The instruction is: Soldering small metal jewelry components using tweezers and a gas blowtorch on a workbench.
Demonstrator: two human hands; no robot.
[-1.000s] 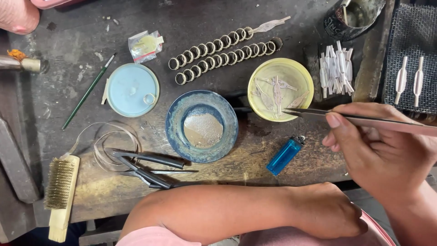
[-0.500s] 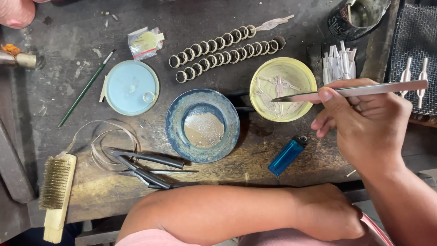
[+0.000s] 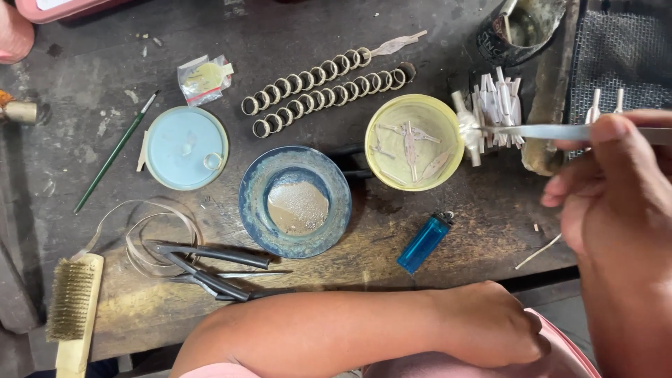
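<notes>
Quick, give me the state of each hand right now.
Left hand: fingers curled closed at the bench edge; anything in it can't be told.
Right hand: closed on metal tweezers, tips gripping a small white piece.

One small clear plastic packet lies on the dark worktable, just above the round pale blue lid and a little to its right. It is roughly square, crumpled and see-through, with a yellowish round piece showing inside it and a bit of white along its right edge. Whether it bears a label cannot be told. No other package, sign or screen is in view around the lid.
</notes>
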